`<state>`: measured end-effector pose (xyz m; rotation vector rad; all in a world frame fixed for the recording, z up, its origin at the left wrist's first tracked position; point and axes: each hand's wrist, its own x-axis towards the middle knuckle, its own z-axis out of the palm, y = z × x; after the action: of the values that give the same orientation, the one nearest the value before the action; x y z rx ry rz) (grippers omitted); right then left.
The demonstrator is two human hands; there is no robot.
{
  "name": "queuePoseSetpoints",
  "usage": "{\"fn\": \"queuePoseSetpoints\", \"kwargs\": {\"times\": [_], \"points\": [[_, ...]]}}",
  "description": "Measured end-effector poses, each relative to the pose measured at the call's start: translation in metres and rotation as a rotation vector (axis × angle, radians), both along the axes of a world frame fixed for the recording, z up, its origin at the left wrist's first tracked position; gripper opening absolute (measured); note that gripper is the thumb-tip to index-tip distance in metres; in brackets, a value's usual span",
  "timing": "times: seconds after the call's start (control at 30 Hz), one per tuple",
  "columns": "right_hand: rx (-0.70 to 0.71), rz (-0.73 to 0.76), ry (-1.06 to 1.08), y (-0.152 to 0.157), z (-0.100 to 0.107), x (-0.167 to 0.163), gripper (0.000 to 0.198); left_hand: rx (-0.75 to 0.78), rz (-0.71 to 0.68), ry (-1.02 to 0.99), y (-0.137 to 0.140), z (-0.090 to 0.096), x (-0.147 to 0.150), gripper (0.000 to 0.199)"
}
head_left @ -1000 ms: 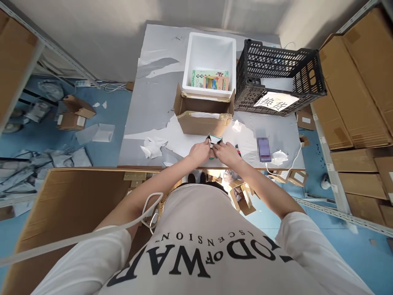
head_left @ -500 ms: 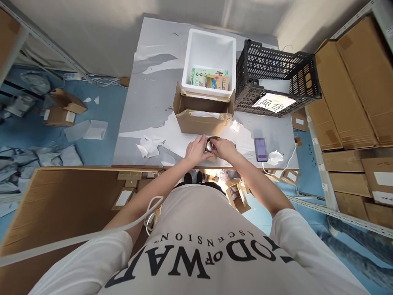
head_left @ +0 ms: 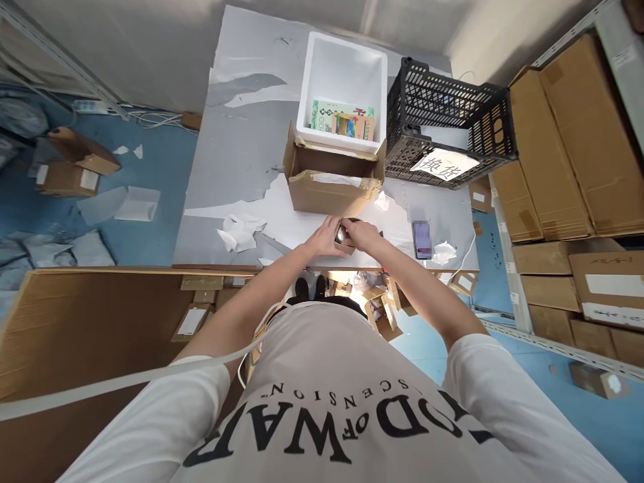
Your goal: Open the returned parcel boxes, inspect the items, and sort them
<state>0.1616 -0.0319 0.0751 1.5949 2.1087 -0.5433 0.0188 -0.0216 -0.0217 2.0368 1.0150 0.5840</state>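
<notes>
A small open cardboard box (head_left: 344, 249) is held between my two hands near the table's front edge. Inside its opening shows something round and shiny silver (head_left: 341, 234); its kind I cannot make out. My left hand (head_left: 323, 237) is closed round the left side of the box. My right hand (head_left: 364, 236) is closed at the right side, its fingertips bent over the opening beside the shiny thing; whether they touch it I cannot tell. Just beyond my hands stands a larger open carton (head_left: 329, 196).
Behind the carton is a white foam box (head_left: 304, 87) with printed packets (head_left: 353, 125) in it. To its right stands a black crate (head_left: 455, 111) with a paper sign (head_left: 445, 164). A phone (head_left: 421, 239) and crumpled paper (head_left: 240, 232) lie on the table (head_left: 236, 154).
The view has shifted slightly. The small box is tipped so more of its side and opening show, and my right fingers have moved further over the opening.
</notes>
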Motion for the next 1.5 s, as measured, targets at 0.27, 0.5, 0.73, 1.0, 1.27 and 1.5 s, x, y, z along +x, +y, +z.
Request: {"fn": "queuePoseSetpoints", "kwargs": {"times": [0.27, 0.5, 0.73, 1.0, 1.27, 1.5], "points": [[0.059, 0.286, 0.108, 0.004, -0.004, 0.004, 0.043, 0.064, 0.140, -0.151, -0.013, -0.015, -0.003, 0.079], [0.133, 0.214, 0.182, -0.005, -0.004, 0.013, 0.040, 0.090, 0.105, -0.112, -0.016, -0.017, -0.005, 0.076], [0.122, 0.089, 0.099, -0.001, -0.011, -0.008, 0.039, 0.122, 0.139, -0.138, -0.018, -0.027, -0.013, 0.092], [0.119, 0.226, 0.088, -0.001, 0.008, -0.009, 0.041, 0.147, 0.090, -0.116, -0.012, -0.027, -0.024, 0.073], [0.242, 0.232, 0.042, -0.029, 0.034, -0.017, 0.048, 0.174, 0.093, -0.164, -0.017, -0.021, -0.023, 0.065], [0.295, 0.077, 0.384, -0.038, 0.090, -0.004, 0.045, 0.073, 0.237, -0.157, -0.016, -0.017, -0.043, 0.076]]}}
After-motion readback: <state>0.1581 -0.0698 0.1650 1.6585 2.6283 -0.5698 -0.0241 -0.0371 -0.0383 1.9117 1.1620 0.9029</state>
